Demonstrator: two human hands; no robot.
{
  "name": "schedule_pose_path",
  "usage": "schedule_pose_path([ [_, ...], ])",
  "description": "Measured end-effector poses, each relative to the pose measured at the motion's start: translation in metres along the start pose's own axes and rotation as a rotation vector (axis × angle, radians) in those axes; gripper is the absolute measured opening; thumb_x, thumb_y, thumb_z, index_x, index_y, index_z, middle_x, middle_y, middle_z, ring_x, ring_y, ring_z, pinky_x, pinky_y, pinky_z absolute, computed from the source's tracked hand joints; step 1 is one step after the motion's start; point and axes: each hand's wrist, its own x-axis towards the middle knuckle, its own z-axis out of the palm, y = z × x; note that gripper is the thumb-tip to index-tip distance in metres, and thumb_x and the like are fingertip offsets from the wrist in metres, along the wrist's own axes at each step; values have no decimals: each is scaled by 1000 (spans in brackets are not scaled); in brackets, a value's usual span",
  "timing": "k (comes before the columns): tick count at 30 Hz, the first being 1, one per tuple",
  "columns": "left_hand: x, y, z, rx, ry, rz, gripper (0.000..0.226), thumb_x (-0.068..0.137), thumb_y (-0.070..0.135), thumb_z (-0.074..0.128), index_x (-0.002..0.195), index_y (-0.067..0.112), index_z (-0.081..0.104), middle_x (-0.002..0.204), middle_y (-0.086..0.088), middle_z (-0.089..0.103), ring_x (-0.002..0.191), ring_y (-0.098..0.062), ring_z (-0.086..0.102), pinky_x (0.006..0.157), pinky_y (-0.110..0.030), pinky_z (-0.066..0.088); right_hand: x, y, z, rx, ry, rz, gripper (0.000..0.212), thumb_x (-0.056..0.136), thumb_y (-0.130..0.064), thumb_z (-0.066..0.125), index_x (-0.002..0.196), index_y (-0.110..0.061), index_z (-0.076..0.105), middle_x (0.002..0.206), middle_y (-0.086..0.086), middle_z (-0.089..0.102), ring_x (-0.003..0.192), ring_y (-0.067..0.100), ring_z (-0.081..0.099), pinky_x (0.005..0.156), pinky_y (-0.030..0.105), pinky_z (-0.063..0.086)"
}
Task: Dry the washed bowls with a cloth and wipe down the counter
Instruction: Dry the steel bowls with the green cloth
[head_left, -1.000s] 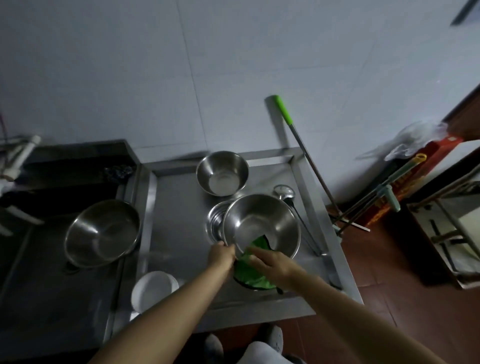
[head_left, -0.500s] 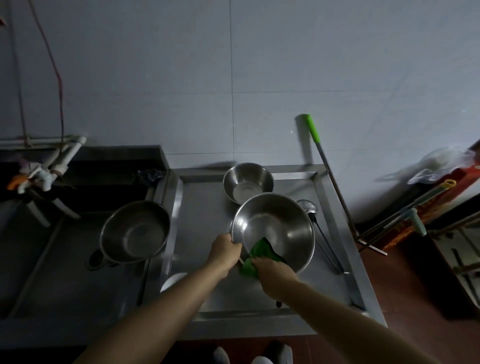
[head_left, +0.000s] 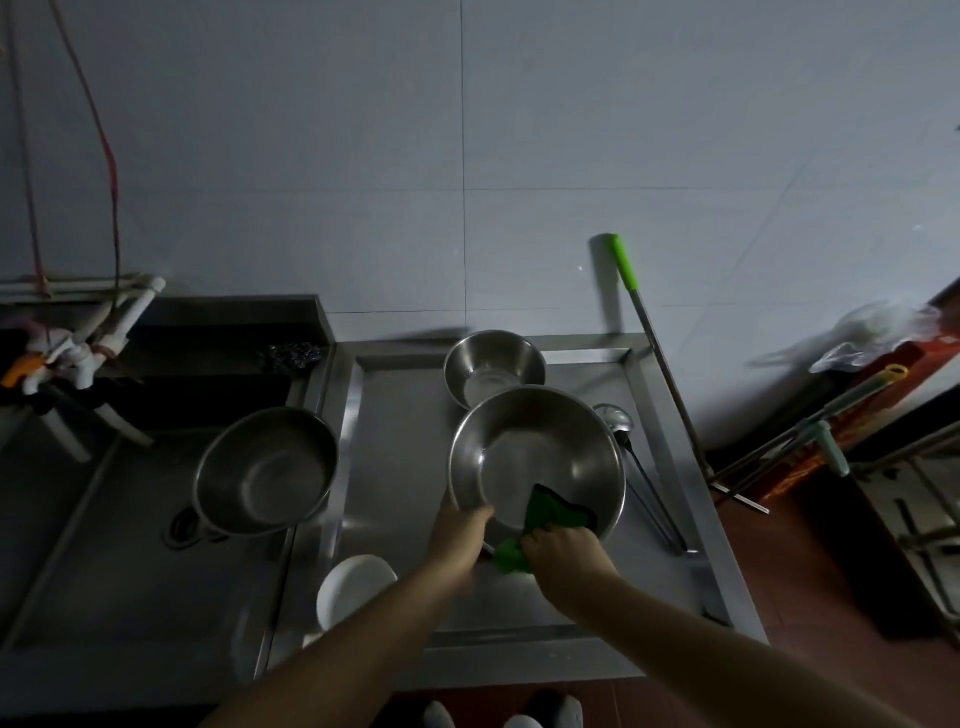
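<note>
Fingers of the left hand (head_left: 460, 532) curl over the near rim of the large steel bowl (head_left: 537, 460), tilting it up off the table (head_left: 395, 467); right hand (head_left: 563, 553) pinches the bunched green cloth (head_left: 550, 514) against the bowl's inner wall. Step in hand, by my reading: drying this bowl; next the cloth must sweep round the rest of the wall, then the smaller bowl (head_left: 493, 371) behind; table wipe not yet begun. Dim light hides any droplets; right fingertips are buried in cloth; the bowl's underside is unseen.

Large steel bowl (head_left: 537, 457) tilted above the counter (head_left: 400, 467), green cloth (head_left: 550, 514) draped over its near rim.
</note>
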Motion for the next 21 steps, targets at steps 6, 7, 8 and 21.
schedule_pose_path([
  [6, 4, 15, -4, 157, 38, -35, 37, 81, -5, 46, 104, 18, 64, 88, -11, 67, 81, -29, 66, 72, -44, 62, 3, -7, 4, 177, -31, -97, 59, 93, -6, 57, 147, -19, 39, 144, 4, 49, 127, 25, 52, 99, 43, 50],
  [7, 0, 27, -7, 193, -17, -30, 35, 82, -10, 45, 100, 13, 64, 82, -11, 65, 74, -27, 63, 62, -37, 60, 2, -6, 5, 186, -39, -121, 63, 93, -7, 57, 150, -20, 34, 148, 4, 44, 131, 26, 48, 101, 45, 49],
  [8, -2, 40, -12, 226, -81, -20, 34, 83, -15, 45, 95, 11, 63, 76, -10, 62, 67, -24, 61, 54, -32, 56, -1, -2, 7, 162, -36, -144, 65, 93, -8, 56, 152, -18, 31, 152, 5, 41, 134, 27, 45, 101, 47, 49],
  [21, 8, 35, -24, 83, -83, -27, 37, 86, 6, 65, 115, 29, 64, 93, -6, 75, 82, -26, 73, 71, -44, 61, 5, 28, -15, -150, -97, -111, 16, 99, -15, 54, 109, -6, 64, 100, 9, 70, 88, 26, 69, 76, 35, 54],
])
